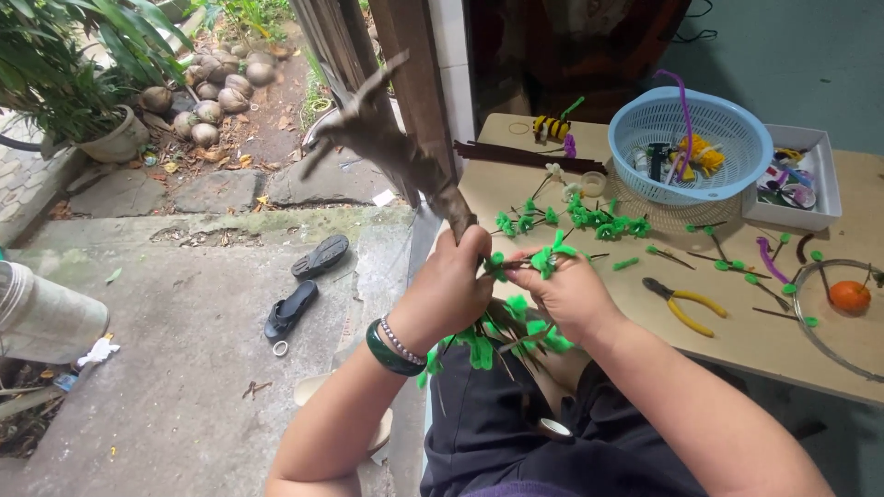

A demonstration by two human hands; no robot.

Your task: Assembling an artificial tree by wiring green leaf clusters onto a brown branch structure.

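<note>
Outdoor concrete yard, sandals on the ground, wooden table at right with blue basket and yellow pliers. Left hand clamped round brown branch — held up over the lap. Right hand pinching green leaf stems against the branch base.

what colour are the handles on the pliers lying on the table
Yellow. The pliers have yellow handles and dark jaws, seen best in the head view, to the right of the right hand.
</note>
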